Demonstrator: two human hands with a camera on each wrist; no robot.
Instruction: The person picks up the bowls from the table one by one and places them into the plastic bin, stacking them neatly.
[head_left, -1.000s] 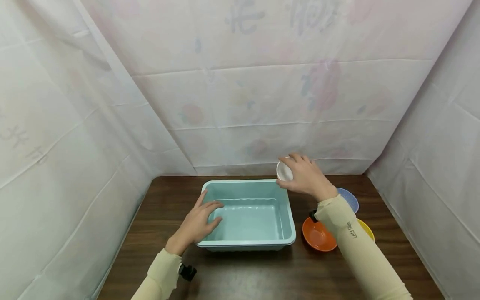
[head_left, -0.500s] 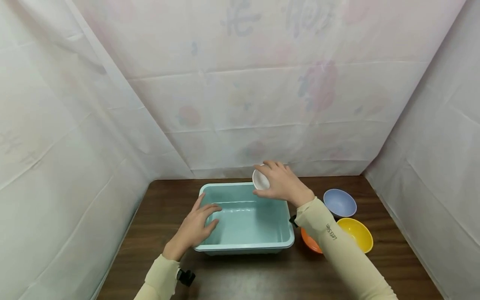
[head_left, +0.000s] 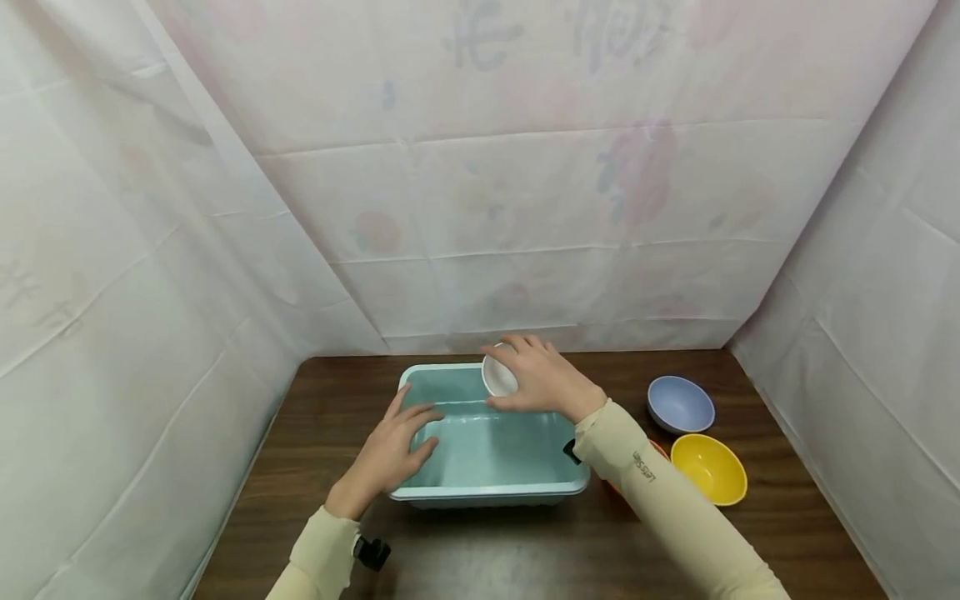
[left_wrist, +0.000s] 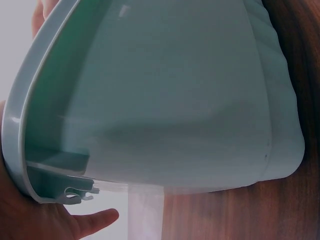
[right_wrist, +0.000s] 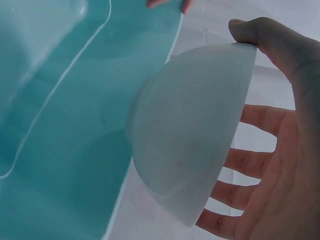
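Observation:
My right hand (head_left: 546, 381) grips a small white bowl (head_left: 498, 377) by its rim, tilted on its side over the back of a light blue-green basin (head_left: 487, 492). The right wrist view shows the bowl's rounded underside (right_wrist: 185, 120), with the thumb at one end of the rim and the fingers spread along it. At the basin's left rim, my left hand (head_left: 388, 450) rests with fingers spread and reaching over the edge. In the left wrist view the basin's wall (left_wrist: 175, 90) fills most of the picture, and the left thumb (left_wrist: 100, 220) sticks out past the rim.
A blue bowl (head_left: 681, 405) and a yellow bowl (head_left: 708, 469) stand on the dark wooden table (head_left: 510, 554) to the right. An orange bowl (head_left: 660, 450) is mostly hidden under the right forearm. White patterned cloth (head_left: 480, 200) hangs behind and on both sides.
My right hand has carried the white bowl leftward and slightly down, from beyond the basin's right corner to above its back part. The left hand stays at the left rim.

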